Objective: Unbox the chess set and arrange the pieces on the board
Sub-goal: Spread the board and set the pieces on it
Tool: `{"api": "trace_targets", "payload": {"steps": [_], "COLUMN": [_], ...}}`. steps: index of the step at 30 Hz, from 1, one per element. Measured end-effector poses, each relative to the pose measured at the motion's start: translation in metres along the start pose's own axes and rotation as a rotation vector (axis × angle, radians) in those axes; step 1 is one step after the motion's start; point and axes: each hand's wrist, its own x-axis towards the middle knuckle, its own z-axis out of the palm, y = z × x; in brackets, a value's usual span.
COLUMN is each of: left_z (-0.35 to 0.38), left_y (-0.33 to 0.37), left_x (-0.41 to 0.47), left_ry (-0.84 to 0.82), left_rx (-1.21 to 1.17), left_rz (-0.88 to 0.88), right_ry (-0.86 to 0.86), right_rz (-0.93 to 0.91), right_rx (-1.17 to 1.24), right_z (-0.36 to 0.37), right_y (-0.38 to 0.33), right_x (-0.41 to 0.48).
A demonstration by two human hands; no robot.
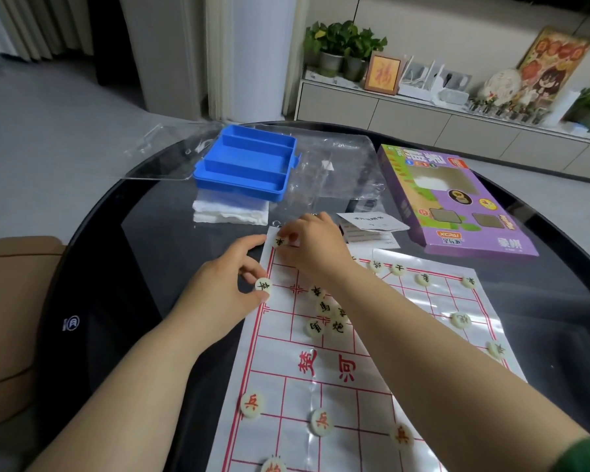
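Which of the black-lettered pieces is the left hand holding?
The left-edge piece, pinched by the left hand at the border of the board. The right hand holds the far-corner piece; the rest lie untouched.

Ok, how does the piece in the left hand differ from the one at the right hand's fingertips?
The left-hand piece sits at the board's left edge, a few lines down; the right-hand piece is at its far-left corner. The left hand pinches its piece with the face fully showing; the right hand's fingers partly cover theirs. Both are cream discs with black characters.
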Motion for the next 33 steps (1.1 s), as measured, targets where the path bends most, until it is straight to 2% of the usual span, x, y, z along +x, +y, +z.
{"api": "trace_targets", "payload": {"steps": [7,13,21,25,33], "left_z": [0.000,0.001,0.008,0.008,0.013], "left_y": [0.002,0.009,0.016,0.016,0.019], "left_x": [0.000,0.000,-0.003,-0.007,-0.011], "left_ry": [-0.017,-0.003,0.015,0.008,-0.020], "left_rx": [0.033,0.074,0.181,0.164,0.140], "left_rz": [0.001,-0.031,-0.046,-0.063,0.003], "right_ry": [0.038,0.092,0.017,0.093,0.024], "right_rz": [-0.021,0.015,0.099,0.055,0.035], "right_rx": [0.023,0.103,0.019,-0.023,-0.112], "right_z": [-0.006,-0.032,-0.033,-0.023,-0.029], "right_y": [0.007,0.029,0.060,0.063,0.058], "right_x": [-0.006,-0.054,-0.111,-0.116,-0.119]}}
